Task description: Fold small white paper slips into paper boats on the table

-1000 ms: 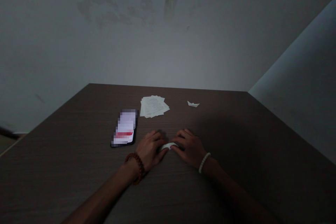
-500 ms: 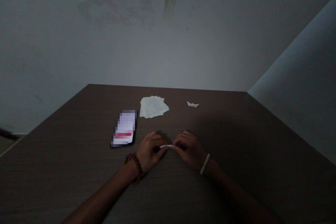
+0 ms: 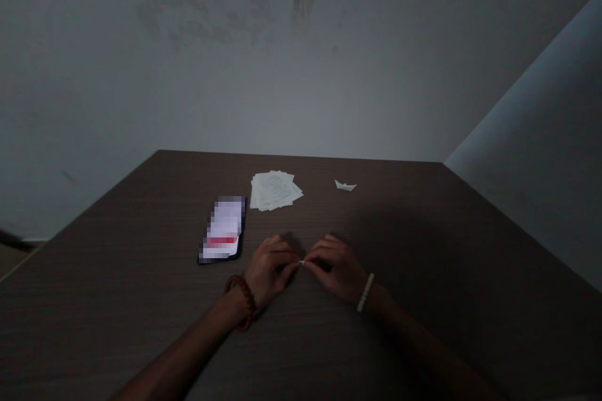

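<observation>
L hand (image 3: 267, 268) & R hand (image 3: 339, 269) both pinch a small white paper (image 3: 302, 262) btwn their fingertips, prob. mid-crease, so next move likely calls for even pressure, w/ paper boat (image 3: 345, 187) beyond R hand.

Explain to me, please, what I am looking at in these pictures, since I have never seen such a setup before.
Gladly. There is no machine here: a person works with two bare hands. Every picture comes from one camera worn on that person's head, looking forward and down. The left hand wears a reddish-brown beaded bracelet, the right hand a pale beaded one. Between them, both pinch a small piece of white paper; too little shows to tell its shape. On the dark brown wood-grained table lie a black-edged rectangular phone with a lit, blurred screen, a loose stack of white printed paper sheets and, further right, a small folded white paper boat.
</observation>
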The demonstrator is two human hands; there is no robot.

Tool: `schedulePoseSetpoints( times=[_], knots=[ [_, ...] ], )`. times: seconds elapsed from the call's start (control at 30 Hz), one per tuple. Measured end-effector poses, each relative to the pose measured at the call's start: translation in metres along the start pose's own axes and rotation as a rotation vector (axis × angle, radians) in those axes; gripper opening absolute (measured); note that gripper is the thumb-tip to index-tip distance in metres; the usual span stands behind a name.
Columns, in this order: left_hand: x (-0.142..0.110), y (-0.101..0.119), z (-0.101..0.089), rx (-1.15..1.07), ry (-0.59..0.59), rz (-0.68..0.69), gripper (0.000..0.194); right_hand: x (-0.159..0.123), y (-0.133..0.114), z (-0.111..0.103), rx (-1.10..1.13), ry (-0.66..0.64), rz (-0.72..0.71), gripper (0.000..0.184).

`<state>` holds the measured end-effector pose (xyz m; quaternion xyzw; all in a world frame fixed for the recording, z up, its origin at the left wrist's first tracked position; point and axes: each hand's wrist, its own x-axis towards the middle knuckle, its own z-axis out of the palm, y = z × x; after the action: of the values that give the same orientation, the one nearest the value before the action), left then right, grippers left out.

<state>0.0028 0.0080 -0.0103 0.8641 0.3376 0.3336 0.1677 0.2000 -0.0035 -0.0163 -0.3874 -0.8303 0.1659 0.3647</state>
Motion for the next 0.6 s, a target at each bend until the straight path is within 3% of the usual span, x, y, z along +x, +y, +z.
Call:
schedulePoseSetpoints(
  times=[0.3,0.6],
  knots=[
    [0.002,0.007,-0.005,-0.028,-0.016,0.003,0.021,0.0,-0.004,-0.002,-0.102,-0.014,-0.053,0.004],
    [0.003,0.013,-0.011,-0.153,0.062,-0.076,0.02,0.002,-0.006,-0.005,0.015,0.082,0.011,0.004]
  ],
)
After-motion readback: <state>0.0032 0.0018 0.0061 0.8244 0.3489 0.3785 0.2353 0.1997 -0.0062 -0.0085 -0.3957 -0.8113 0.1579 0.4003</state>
